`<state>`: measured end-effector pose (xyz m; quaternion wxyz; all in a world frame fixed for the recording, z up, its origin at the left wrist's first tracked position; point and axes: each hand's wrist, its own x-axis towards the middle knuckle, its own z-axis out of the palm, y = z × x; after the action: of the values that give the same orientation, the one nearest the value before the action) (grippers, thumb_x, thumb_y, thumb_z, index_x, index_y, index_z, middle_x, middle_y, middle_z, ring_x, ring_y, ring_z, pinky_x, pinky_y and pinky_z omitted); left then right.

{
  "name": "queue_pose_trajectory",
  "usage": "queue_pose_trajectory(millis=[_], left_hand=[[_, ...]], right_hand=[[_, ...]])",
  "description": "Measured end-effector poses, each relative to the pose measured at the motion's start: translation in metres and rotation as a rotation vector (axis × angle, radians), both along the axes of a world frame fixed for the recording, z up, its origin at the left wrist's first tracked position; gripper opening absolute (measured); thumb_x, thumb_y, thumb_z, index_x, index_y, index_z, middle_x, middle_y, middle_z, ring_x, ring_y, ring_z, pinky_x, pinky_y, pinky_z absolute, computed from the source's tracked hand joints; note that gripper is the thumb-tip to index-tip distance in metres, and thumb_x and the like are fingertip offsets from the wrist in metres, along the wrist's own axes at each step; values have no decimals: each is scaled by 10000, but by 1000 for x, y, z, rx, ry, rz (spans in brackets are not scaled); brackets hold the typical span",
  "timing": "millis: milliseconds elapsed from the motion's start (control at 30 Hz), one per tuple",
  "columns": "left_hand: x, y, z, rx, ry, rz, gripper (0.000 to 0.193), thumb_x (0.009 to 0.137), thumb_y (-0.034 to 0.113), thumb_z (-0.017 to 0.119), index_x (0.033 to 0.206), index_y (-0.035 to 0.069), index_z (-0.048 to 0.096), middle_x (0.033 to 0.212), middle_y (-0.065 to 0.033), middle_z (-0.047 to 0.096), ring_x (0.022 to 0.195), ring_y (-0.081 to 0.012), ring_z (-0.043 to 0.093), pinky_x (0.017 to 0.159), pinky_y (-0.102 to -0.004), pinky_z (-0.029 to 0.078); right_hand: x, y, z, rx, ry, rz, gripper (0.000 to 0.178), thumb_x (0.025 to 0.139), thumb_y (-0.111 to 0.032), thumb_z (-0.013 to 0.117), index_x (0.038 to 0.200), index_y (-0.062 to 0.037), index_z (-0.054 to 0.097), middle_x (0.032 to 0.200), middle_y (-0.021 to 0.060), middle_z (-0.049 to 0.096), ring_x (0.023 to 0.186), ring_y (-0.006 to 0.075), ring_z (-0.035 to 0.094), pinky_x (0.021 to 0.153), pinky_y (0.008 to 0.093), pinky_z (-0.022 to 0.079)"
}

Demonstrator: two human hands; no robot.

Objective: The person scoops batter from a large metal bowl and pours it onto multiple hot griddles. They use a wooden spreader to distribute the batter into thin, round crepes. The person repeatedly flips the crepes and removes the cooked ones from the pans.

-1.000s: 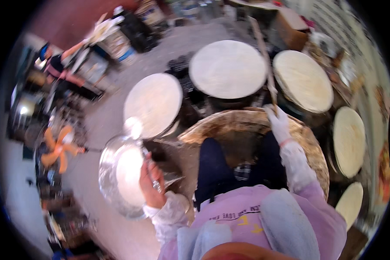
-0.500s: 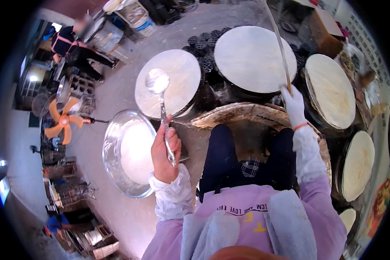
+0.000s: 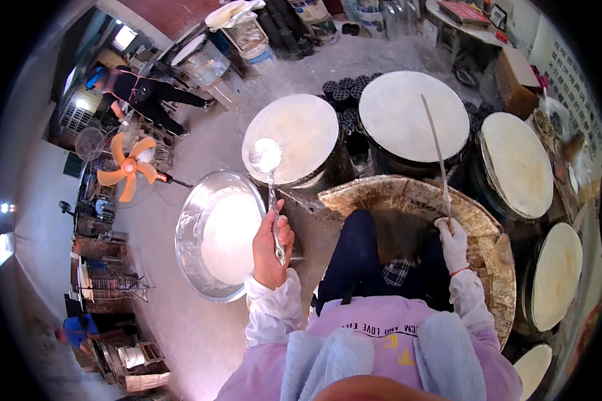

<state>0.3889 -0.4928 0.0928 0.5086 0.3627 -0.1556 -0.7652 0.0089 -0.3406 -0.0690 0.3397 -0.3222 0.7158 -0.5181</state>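
Observation:
My left hand (image 3: 271, 246) grips the handle of a metal ladle (image 3: 266, 158), whose bowl holds white batter and hovers over the left round griddle (image 3: 294, 130). My right hand (image 3: 453, 242), in a white glove, holds a long thin stick (image 3: 436, 150) that reaches up over the middle griddle (image 3: 415, 113). A wide metal basin of white batter (image 3: 222, 235) sits on the floor by my left hand. I sit inside a crusted round rim (image 3: 408, 194), legs in dark trousers.
More round griddles with pale sheets curve along the right (image 3: 518, 164) (image 3: 556, 275) (image 3: 532, 369). An orange fan (image 3: 128, 167) stands at the left. A person in dark clothes (image 3: 144, 93) bends at the far left. Buckets and crates line the back.
My left hand has lifted the ladle from the basin and swung it right, over the left griddle. The right hand keeps hold of the stick; the view has shifted.

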Motion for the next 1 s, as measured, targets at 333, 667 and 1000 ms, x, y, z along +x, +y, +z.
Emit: queue_pose_trajectory(millis=[333,667,1000], left_hand=[[-16,-3,7,-3,3,-23,308,1068,167,430,1297,-24,504,746,-25,503,501,-86,413,453,-220,382],[-6,8,0,23,8,-61,292,1068,177,425,1283,1,516,754,-22,521,505,-96,422,444,-224,394],[-49,27,5,-25,-2,-366,320,1074,197,426,1324,10,500,701,9,488,494,-78,412,441,-212,377]], right_hand=[[-19,-118,74,66,-205,-37,333,947,-365,621,844,-49,627,621,-21,492,525,74,438,488,270,349],[57,7,-25,-20,-62,194,186,979,-179,600,1070,-40,684,721,-34,562,615,47,475,556,238,387],[76,53,50,-24,-489,8,212,977,-258,629,1083,-84,686,674,-70,484,550,39,414,504,225,322]])
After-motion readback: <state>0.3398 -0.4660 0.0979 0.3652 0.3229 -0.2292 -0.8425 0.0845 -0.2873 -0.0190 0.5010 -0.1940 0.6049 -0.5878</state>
